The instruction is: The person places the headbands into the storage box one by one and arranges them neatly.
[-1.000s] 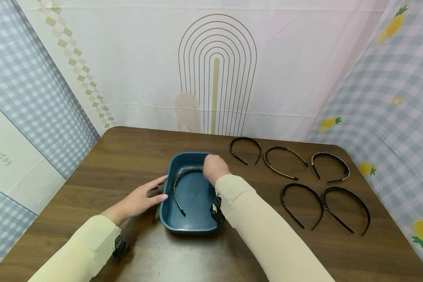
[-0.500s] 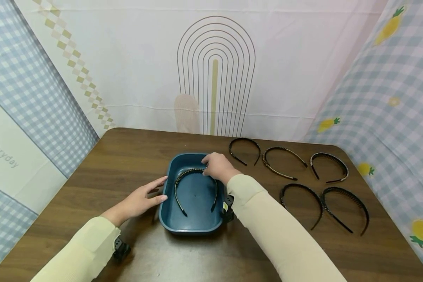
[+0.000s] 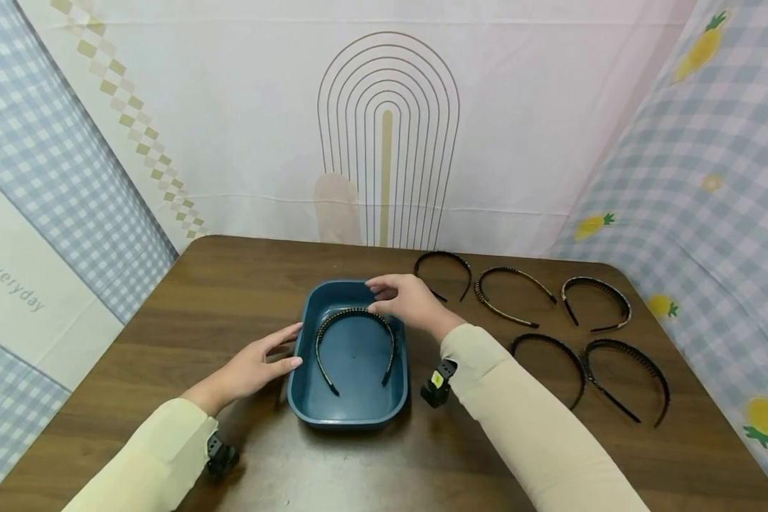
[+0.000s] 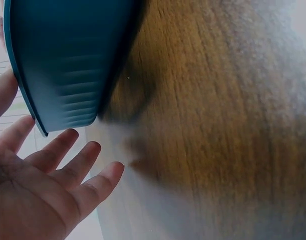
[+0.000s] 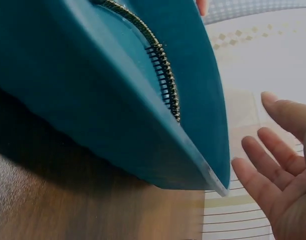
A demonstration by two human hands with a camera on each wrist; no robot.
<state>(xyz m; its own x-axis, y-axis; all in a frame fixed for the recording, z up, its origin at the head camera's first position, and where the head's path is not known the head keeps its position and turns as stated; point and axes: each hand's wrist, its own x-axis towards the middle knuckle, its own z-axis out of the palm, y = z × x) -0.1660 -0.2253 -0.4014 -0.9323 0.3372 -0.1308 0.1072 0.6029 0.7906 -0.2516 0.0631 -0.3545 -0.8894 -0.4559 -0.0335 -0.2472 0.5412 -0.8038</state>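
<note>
A blue plastic tub (image 3: 352,373) sits on the table, with a black and gold toothed headband (image 3: 350,312) lying inside, its ends toward the near side. My left hand (image 3: 256,366) touches the tub's left rim with extended fingers; the left wrist view shows thumb and fingertips at the rim and the palm empty. Over the tub's far right corner is my right hand (image 3: 412,302), fingers loosely spread and holding nothing. In the right wrist view the right hand (image 5: 285,172) appears apart from the tub wall, and the headband's teeth (image 5: 162,80) show inside.
Several more headbands lie on the right of the wooden table (image 3: 230,284): a thin black one (image 3: 469,274), a gold and black one (image 3: 505,311), a patterned one (image 3: 628,306) and two dark ones nearer me. Patterned cloths hang behind and at both sides.
My right hand has let go of the headband inside the tub, opened its fingers and drawn up and right. The headband's whole arch now shows. My left hand stays at the rim.
</note>
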